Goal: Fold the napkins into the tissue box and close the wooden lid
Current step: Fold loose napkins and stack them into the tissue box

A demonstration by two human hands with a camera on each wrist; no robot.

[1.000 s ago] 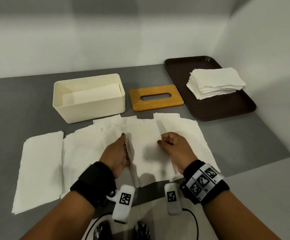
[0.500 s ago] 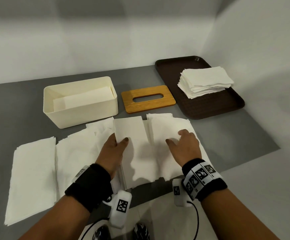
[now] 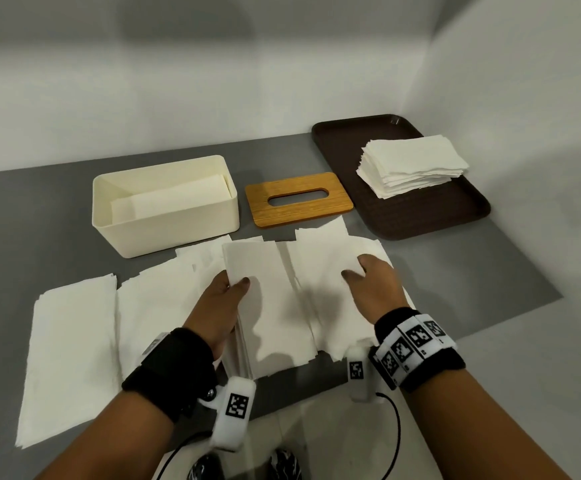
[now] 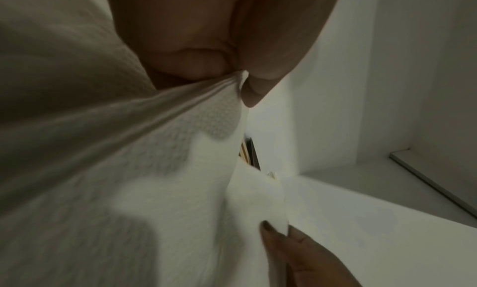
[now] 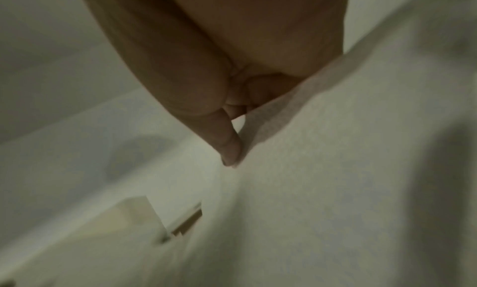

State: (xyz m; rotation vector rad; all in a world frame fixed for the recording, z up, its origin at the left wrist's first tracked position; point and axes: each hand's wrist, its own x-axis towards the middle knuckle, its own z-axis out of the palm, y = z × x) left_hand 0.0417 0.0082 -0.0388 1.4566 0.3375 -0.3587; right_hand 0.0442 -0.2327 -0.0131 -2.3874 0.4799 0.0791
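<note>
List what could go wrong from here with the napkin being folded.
1. The left hand grips the folded napkin only at its left edge, thumb on top; lifting it may let the fold fall open.
2. It lies on a row of overlapping napkins, so a neighbour might drag along.
3. The tissue box already holds napkins, so a loose fold may sit crooked there and hinder the wooden lid.

napkin flap: flipped over toward 9 o'clock, now flat (was upright)
right hand: pinch released, shifted toward 3 o'clock
</note>
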